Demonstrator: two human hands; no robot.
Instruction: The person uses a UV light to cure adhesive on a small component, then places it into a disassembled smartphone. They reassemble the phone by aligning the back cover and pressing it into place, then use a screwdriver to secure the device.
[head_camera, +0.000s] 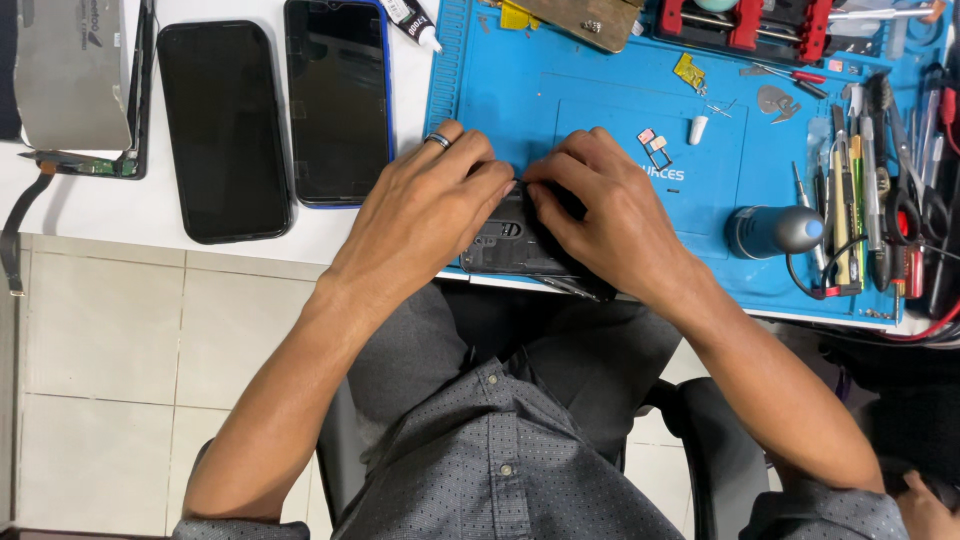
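Note:
A dark opened phone body (512, 243) lies at the near edge of the blue work mat (600, 90), mostly covered by both hands. My left hand (425, 210), with a ring on one finger, grips its left side, fingertips on the top. My right hand (610, 205) holds its right side, fingers curled over the upper edge and meeting the left fingertips. A thin metal tool (570, 288) pokes out beneath the phone near my right wrist; how it is held is hidden.
Two black phones (225, 130) (338, 100) lie screen-up on the white table at left, beside a disassembled device with a grey panel (75, 80). Tweezers, screwdrivers and cutters (880, 190) crowd the mat's right side by a dark cylindrical tool (775, 230). A glue tube (412, 20) lies at top.

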